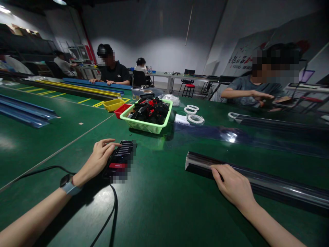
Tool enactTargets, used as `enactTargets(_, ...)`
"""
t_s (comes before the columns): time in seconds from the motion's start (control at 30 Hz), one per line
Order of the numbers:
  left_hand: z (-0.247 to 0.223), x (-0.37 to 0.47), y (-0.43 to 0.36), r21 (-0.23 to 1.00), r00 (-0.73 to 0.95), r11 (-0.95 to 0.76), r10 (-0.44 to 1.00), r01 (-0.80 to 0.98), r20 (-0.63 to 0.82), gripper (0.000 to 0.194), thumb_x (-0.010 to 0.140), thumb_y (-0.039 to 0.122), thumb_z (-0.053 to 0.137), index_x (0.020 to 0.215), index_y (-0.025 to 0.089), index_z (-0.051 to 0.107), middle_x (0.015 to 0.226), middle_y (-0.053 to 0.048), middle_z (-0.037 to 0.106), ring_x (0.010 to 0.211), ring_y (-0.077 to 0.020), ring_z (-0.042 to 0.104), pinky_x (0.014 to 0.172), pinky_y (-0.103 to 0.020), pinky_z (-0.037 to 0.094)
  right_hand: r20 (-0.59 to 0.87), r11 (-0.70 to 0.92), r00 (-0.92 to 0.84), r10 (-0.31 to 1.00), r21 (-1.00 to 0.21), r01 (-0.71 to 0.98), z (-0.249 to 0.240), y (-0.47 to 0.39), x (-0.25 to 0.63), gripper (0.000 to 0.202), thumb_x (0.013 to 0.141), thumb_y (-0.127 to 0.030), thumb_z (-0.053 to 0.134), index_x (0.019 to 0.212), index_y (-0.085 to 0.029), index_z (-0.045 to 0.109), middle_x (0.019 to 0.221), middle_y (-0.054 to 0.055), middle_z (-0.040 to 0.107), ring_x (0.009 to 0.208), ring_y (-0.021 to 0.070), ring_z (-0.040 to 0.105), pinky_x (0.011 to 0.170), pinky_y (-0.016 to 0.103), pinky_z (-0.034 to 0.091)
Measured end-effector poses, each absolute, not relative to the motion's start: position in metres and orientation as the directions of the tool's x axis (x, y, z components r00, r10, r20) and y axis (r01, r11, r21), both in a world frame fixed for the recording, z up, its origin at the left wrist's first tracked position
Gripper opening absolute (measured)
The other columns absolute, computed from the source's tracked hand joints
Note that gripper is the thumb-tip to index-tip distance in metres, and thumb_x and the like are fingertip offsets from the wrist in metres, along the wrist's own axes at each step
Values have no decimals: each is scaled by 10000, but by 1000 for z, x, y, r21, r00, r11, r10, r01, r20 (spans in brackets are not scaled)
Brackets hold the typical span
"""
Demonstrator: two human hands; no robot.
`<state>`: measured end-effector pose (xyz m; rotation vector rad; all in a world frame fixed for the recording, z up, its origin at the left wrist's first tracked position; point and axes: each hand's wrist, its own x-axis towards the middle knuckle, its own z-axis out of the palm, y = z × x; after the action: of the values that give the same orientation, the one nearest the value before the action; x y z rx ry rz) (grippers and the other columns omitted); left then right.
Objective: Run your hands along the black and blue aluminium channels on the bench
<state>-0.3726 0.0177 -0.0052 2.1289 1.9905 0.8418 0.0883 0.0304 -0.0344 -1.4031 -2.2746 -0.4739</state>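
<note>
My left hand (100,157) reaches over a smartphone (120,156) lying on the green table, its fingers stretched out and a fingertip at the lit screen. Pale lines of text and a red bar show on that screen; its lower right part is pixelated. My right hand (232,183) has its fingers curled over the near edge of a long black profile (269,181) with a glossy top. The thumb points down on the near side. That profile lies on the table and runs out of view to the right.
A light green basket (144,127) of black and red parts stands ahead, beside yellow (113,105) and red bins (122,110). White tape rolls (195,119) and clear film (216,133) lie right of it. Blue profiles (28,111) lie left. A black cable (114,202) crosses the table. Co-workers sit beyond.
</note>
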Motion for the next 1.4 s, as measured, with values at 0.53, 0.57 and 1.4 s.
enactTargets(0.53, -39, -390, 36, 503, -89, -20, 978, 864, 191, 502, 865, 467, 150, 969, 323, 619, 1211, 24, 408, 1136, -237, 295, 1002, -435, 224, 534, 433, -398, 746, 65, 899, -35, 32, 88, 288, 848, -342, 384, 886, -193, 627, 838, 34, 648, 744, 150, 581, 608, 242, 402)
enactTargets(0.57, -39, -390, 36, 505, -90, -16, 979, 863, 185, 497, 864, 466, 150, 984, 329, 612, 1215, 25, 406, 1138, -236, 291, 1002, -431, 228, 535, 435, -400, 744, 67, 898, -35, 32, 87, 290, 847, -343, 384, 887, -192, 628, 836, 36, 648, 740, 150, 582, 605, 242, 401)
enactTargets(1.4, -42, -392, 37, 509, -89, -16, 979, 861, 181, 535, 874, 452, 106, 989, 334, 616, 1244, 15, 375, 1116, -236, 284, 995, -467, 215, 509, 415, -387, 769, 63, 908, -37, 33, 88, 289, 853, -356, 375, 898, -206, 617, 859, 15, 642, 777, 145, 577, 624, 237, 397)
